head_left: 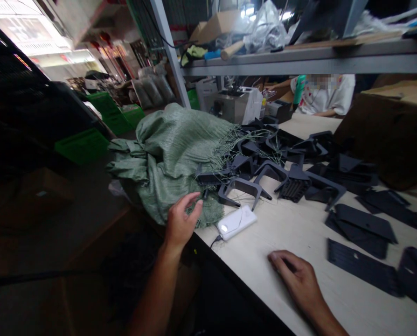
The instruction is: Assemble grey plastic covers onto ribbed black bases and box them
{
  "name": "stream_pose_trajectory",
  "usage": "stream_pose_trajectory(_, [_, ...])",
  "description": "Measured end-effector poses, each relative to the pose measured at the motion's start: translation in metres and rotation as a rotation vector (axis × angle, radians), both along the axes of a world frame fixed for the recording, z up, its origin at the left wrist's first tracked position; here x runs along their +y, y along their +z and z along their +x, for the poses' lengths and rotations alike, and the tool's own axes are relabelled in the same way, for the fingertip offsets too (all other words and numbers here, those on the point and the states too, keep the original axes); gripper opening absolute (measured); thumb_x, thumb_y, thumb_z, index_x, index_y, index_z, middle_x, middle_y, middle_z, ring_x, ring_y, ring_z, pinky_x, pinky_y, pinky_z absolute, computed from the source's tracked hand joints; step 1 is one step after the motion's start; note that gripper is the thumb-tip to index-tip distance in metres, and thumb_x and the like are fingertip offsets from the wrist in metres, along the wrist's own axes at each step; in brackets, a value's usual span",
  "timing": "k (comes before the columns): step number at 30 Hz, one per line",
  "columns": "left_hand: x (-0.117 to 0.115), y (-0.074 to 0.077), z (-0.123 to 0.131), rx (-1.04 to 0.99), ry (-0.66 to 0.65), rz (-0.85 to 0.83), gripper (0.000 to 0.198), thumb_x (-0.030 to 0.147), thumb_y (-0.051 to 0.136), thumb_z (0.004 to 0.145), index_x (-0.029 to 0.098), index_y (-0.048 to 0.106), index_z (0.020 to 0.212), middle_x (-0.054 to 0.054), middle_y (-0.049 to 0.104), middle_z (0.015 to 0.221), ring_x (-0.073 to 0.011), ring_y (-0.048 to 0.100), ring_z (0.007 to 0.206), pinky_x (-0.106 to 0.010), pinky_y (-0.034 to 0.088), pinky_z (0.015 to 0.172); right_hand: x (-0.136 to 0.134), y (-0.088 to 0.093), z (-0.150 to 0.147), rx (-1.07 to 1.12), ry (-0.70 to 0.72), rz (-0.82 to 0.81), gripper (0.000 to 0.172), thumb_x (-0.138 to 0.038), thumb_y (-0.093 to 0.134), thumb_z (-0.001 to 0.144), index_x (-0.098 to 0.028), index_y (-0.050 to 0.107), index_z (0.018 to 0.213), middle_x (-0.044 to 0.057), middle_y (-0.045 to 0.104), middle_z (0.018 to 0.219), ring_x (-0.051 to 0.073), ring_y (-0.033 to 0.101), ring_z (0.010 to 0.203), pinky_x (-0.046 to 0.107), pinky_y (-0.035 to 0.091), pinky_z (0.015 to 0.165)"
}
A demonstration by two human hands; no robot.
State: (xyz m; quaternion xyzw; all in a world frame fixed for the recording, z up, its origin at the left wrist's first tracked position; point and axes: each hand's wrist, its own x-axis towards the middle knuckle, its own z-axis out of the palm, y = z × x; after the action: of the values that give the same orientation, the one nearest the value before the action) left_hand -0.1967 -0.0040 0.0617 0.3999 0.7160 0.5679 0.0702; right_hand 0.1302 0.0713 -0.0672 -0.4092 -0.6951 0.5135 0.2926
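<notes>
My left hand (pixel 182 219) is raised at the table's near edge, its fingers curled and parted just over a green woven sack (pixel 170 158), holding nothing I can see. The bunched sack has frayed threads lying across a heap of black moulded plastic parts (pixel 264 161). A white power bank (pixel 236 222) with a thin cable lies just right of that hand. My right hand (pixel 294 277) rests palm down on the pale table (pixel 292 238), fingers curled, near flat black plastic panels (pixel 360 266).
A grey metal shelf (pixel 299 60) above the table's far side carries a cardboard box, plastic bags and a wooden handle. Beyond stand a small machine (pixel 229 105) and a person in a white shirt (pixel 323 93). Green crates (pixel 82 144) sit at the left.
</notes>
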Motion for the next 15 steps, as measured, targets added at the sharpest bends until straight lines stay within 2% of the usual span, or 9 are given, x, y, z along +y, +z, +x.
stream_pose_trajectory(2, [0.018, 0.012, 0.003, 0.197, -0.1, -0.019, 0.026, 0.029, 0.076, 0.088, 0.026, 0.081, 0.114, -0.009, 0.079, 0.119, -0.0294, 0.071, 0.112, -0.041, 0.05, 0.107, -0.001, 0.0, -0.001, 0.012, -0.007, 0.008, 0.037, -0.056, 0.066, 0.095, -0.023, 0.083, 0.092, 0.01, 0.08, 0.098, 0.032, 0.075, 0.094, 0.039, 0.058, 0.086])
stream_pose_trajectory(5, [0.048, 0.029, -0.006, 0.435, -0.187, 0.017, 0.027, 0.026, 0.065, 0.095, 0.026, 0.079, 0.119, -0.009, 0.075, 0.13, -0.0288, 0.067, 0.125, -0.043, 0.044, 0.116, -0.002, 0.003, -0.002, 0.025, 0.0, 0.024, 0.036, -0.054, 0.065, 0.097, -0.023, 0.082, 0.093, 0.009, 0.08, 0.097, 0.031, 0.075, 0.093, 0.038, 0.058, 0.085])
stream_pose_trajectory(7, [0.07, 0.032, -0.016, 0.525, -0.216, -0.047, 0.027, 0.024, 0.062, 0.096, 0.024, 0.078, 0.117, -0.011, 0.074, 0.132, -0.0286, 0.064, 0.129, -0.043, 0.041, 0.12, -0.002, 0.004, -0.003, 0.033, -0.002, 0.037, 0.036, -0.054, 0.065, 0.097, -0.023, 0.082, 0.094, 0.009, 0.08, 0.096, 0.031, 0.075, 0.093, 0.038, 0.058, 0.085])
stream_pose_trajectory(11, [0.107, 0.018, -0.037, 0.564, -0.226, -0.254, 0.032, 0.017, 0.064, 0.087, 0.018, 0.076, 0.116, -0.017, 0.073, 0.132, -0.0345, 0.063, 0.129, -0.049, 0.04, 0.119, -0.002, 0.006, -0.006, 0.053, -0.013, 0.068, 0.039, -0.055, 0.064, 0.097, -0.022, 0.082, 0.088, 0.01, 0.08, 0.092, 0.032, 0.075, 0.089, 0.039, 0.058, 0.082])
stream_pose_trajectory(13, [0.116, 0.009, -0.045, 0.544, -0.224, -0.283, 0.031, 0.013, 0.067, 0.081, 0.019, 0.076, 0.11, -0.017, 0.077, 0.12, -0.0366, 0.066, 0.122, -0.052, 0.038, 0.119, -0.002, 0.005, -0.006, 0.067, -0.011, 0.072, 0.04, -0.056, 0.063, 0.097, -0.022, 0.081, 0.087, 0.01, 0.08, 0.091, 0.032, 0.075, 0.088, 0.039, 0.059, 0.081])
stream_pose_trajectory(15, [0.118, 0.007, -0.05, 0.516, -0.234, -0.305, 0.025, 0.015, 0.071, 0.077, 0.022, 0.077, 0.101, -0.014, 0.078, 0.109, -0.0362, 0.068, 0.114, -0.051, 0.039, 0.116, -0.002, 0.003, -0.006, 0.079, -0.012, 0.072, 0.04, -0.055, 0.062, 0.098, -0.022, 0.081, 0.087, 0.01, 0.08, 0.091, 0.032, 0.075, 0.088, 0.039, 0.059, 0.081])
